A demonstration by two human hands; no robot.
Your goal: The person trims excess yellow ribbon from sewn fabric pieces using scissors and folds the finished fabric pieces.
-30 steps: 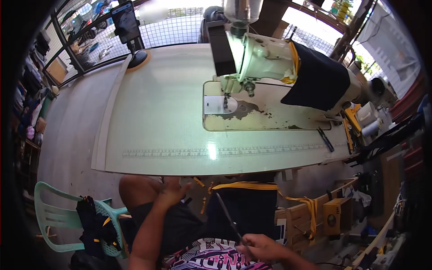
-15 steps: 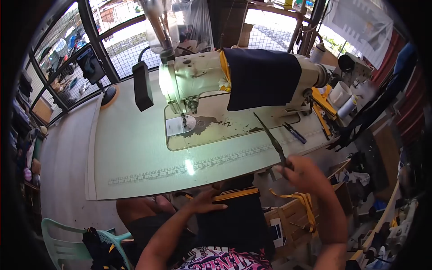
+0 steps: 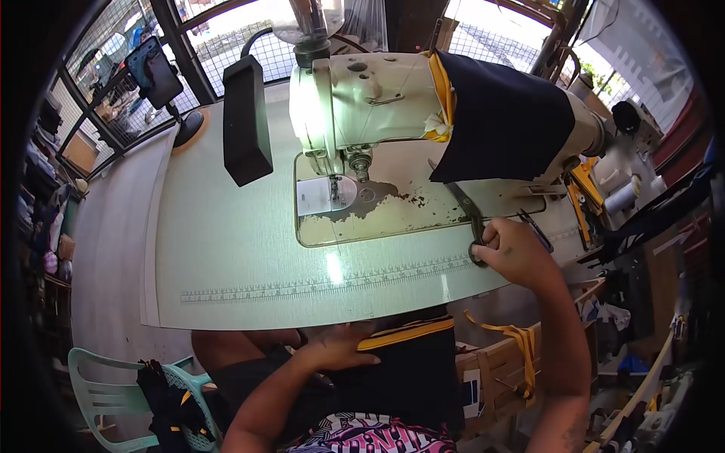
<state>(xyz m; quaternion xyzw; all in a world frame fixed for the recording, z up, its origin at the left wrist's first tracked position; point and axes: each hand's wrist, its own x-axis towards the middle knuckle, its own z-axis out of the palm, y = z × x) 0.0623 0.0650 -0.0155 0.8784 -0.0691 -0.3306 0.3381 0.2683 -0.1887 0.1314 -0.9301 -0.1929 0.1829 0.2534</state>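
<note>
My right hand (image 3: 513, 249) is closed round the handles of dark scissors (image 3: 470, 208), whose blades lie over the sewing machine's bed and point toward dark cloth draped on its arm. On my lap lies dark cloth with a yellow band (image 3: 408, 332). Resting on that cloth by the band is my left hand (image 3: 340, 349), its fingers apart and partly hidden near the table edge. The sewing machine (image 3: 377, 98) stands lit at its needle end. Dark navy cloth (image 3: 506, 121) with a yellow edge hangs over the machine arm.
A printed ruler (image 3: 325, 287) runs along the table's front. Small snips (image 3: 536, 230) lie right of my right hand. A phone on a stand (image 3: 155, 72) is at the back left. Thread spools (image 3: 623, 198) stand at right, a green chair (image 3: 106, 392) at lower left.
From near my lap, my right hand has moved up to the table with the scissors, now lower over the machine bed. My left hand has moved onto the lap cloth.
</note>
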